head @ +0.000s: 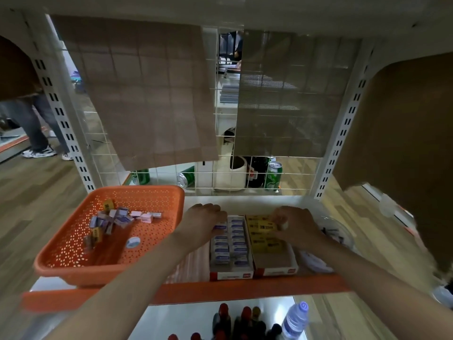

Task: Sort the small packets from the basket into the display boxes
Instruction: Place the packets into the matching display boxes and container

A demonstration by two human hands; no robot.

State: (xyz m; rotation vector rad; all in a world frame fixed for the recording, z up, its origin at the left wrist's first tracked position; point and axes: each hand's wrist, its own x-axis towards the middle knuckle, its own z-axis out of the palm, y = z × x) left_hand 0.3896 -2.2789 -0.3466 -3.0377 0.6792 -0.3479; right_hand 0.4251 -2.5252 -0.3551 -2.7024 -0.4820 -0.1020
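Note:
An orange perforated basket (73, 261) sits on the shelf at left, with several small purple, pink and yellow packets (115, 219) loose inside. Two red-fronted display boxes stand side by side in the middle. The left box (231, 275) holds rows of purple-white packets; the right box (277, 271) holds yellow packets in its far half. My left hand (203, 218) reaches over the far end of the left box and holds a purple packet (220, 227). My right hand (296, 224) pinches a yellow packet (267, 226) over the far end of the right box.
The shelf has an orange front edge (220, 289) and a wire grid back (257, 173) with cans and a white pot behind it. A clear dish (343, 231) lies right of the boxes. Bottles (245, 320) stand on the shelf below. A person's legs (41, 128) are at far left.

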